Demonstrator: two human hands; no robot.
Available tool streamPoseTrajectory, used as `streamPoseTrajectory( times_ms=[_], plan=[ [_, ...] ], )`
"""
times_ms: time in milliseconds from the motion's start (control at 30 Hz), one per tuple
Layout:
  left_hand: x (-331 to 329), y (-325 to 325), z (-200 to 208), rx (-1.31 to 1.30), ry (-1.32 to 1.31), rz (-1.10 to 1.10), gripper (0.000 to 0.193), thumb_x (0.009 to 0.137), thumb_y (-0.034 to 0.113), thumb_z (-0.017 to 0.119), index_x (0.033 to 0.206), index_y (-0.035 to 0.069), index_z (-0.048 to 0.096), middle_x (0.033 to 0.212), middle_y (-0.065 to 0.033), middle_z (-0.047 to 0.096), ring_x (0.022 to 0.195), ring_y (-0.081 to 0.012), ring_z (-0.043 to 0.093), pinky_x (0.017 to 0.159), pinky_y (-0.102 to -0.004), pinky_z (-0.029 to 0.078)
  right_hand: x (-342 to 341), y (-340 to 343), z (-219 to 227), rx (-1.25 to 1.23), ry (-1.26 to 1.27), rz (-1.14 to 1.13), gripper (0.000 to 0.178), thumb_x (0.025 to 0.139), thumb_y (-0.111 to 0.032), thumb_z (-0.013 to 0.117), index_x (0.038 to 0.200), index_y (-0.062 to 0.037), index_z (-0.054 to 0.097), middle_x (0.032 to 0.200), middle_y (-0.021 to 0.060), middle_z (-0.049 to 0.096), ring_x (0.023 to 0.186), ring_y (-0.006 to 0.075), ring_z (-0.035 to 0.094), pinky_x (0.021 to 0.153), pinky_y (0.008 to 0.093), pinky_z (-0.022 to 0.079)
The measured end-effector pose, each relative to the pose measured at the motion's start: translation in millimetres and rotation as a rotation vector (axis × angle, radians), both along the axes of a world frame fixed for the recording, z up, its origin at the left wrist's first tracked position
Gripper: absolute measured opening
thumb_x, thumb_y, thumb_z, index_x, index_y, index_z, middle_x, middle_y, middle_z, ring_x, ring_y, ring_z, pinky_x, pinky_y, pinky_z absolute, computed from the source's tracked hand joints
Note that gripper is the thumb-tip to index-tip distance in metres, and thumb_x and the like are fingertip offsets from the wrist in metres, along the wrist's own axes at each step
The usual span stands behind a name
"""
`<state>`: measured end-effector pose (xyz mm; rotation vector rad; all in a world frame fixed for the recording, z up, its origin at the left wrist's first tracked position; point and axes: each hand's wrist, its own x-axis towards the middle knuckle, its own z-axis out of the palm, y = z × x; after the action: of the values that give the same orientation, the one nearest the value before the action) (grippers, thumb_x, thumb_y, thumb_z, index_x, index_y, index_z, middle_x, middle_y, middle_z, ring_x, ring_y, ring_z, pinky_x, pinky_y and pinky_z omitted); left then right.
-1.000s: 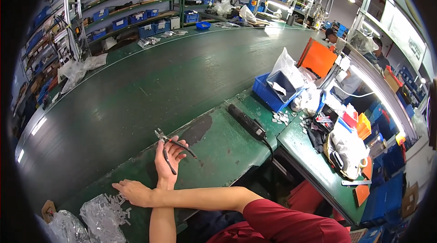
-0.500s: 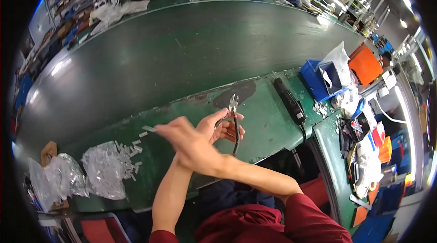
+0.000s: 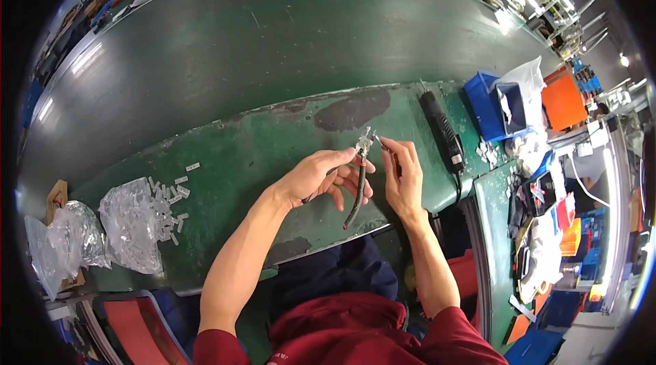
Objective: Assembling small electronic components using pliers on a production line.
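My left hand (image 3: 328, 177) holds diagonal cutting pliers (image 3: 361, 177) with dark handles, jaws pointing away from me. The handles are spread, one lying along the fingers and the other in the palm. Just right of the jaws, my right hand (image 3: 403, 177) is closed in a pinch. Between its thumb and forefinger a small clear piece (image 3: 375, 136) meets the plier tips; the fingers partly hide it. Over on the left, several short clear plastic pieces (image 3: 167, 204) lie scattered beside a clear plastic bag (image 3: 130, 228).
A black corded hand tool (image 3: 443, 132) lies right of my hands, before a blue bin (image 3: 482, 109) and small pale scraps (image 3: 487, 153). Beyond the green worktable (image 3: 239, 160) runs a wide dark conveyor belt (image 3: 273, 44). More clear bags (image 3: 65, 242) lie far left.
My right hand, earlier crossed over my left wrist near the loose pieces, has swung back right to the plier jaws. The pliers stay in my left hand. The view has tilted down.
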<state>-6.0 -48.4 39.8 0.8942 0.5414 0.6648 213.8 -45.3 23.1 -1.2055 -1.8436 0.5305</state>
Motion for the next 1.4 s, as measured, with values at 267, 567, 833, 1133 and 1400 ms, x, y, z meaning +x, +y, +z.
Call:
streamPoseTrajectory(
  times_ms=[267, 567, 833, 1133, 1400],
  plan=[
    [6.1, -1.3, 3.6, -0.021, 0.007, -0.067, 0.055, 0.109, 0.043, 0.035, 0.13, -0.004, 0.054, 0.106, -0.0222, 0.071, 0.096, -0.0274, 0.073, 0.036, -0.0221, 0.04, 6.9, 1.8, -1.6, 0.092, 0.053, 0.017, 0.023, 0.095, 0.003, 0.061, 0.117, -0.0039, 0.065, 0.1, 0.0123, 0.06, 0.079, 0.0238, 0.059, 0.068, 0.0325, 0.048],
    [9.5, -0.4, -2.6, -0.028, 0.15, -0.05, 0.047, 0.111, 0.036, 0.036, 0.13, -0.003, 0.053, 0.097, -0.0188, 0.072, 0.078, -0.0228, 0.076, 0.032, -0.0183, 0.032, 4.3, 3.2, -10.3, 0.031, -0.006, -0.04, 0.019, 0.096, 0.001, 0.06, 0.114, -0.0029, 0.067, 0.094, 0.012, 0.061, 0.077, 0.0234, 0.06, 0.067, 0.0317, 0.048],
    [7.9, -3.5, 8.9, -0.083, 0.143, -0.041, 0.045, 0.11, 0.033, 0.038, 0.128, -0.005, 0.054, 0.094, -0.0196, 0.071, 0.066, -0.0244, 0.074, 0.029, -0.0185, 0.028, 7.5, 10.8, -5.1, -0.084, 0.168, -0.136, 0.019, 0.097, -0.004, 0.061, 0.114, -0.0033, 0.07, 0.088, 0.0033, 0.055, 0.073, 0.0111, 0.048, 0.062, 0.0253, 0.039],
    [-3.3, -0.9, 5.1, -0.121, 0.007, -0.025, 0.049, 0.109, 0.03, 0.038, 0.123, -0.014, 0.055, 0.096, -0.0245, 0.069, 0.057, -0.0257, 0.071, 0.027, -0.0193, 0.028, 6.5, 5.6, -2.0, -0.107, 0.267, 0.078, 0.02, 0.097, -0.003, 0.062, 0.115, -0.0012, 0.07, 0.095, 0.004, 0.057, 0.075, 0.0089, 0.05, 0.064, 0.0226, 0.04],
    [-2.9, 0.8, 1.7, -0.143, -0.019, -0.072, 0.052, 0.11, 0.03, 0.036, 0.122, -0.018, 0.054, 0.091, -0.0251, 0.068, 0.052, -0.0237, 0.069, 0.028, -0.0198, 0.028, 10.6, 6.0, 1.0, -0.189, 0.334, 0.137, 0.022, 0.096, -0.004, 0.065, 0.117, -0.0009, 0.07, 0.097, 0.0051, 0.059, 0.079, 0.0113, 0.053, 0.067, 0.0248, 0.043]
  ],
)
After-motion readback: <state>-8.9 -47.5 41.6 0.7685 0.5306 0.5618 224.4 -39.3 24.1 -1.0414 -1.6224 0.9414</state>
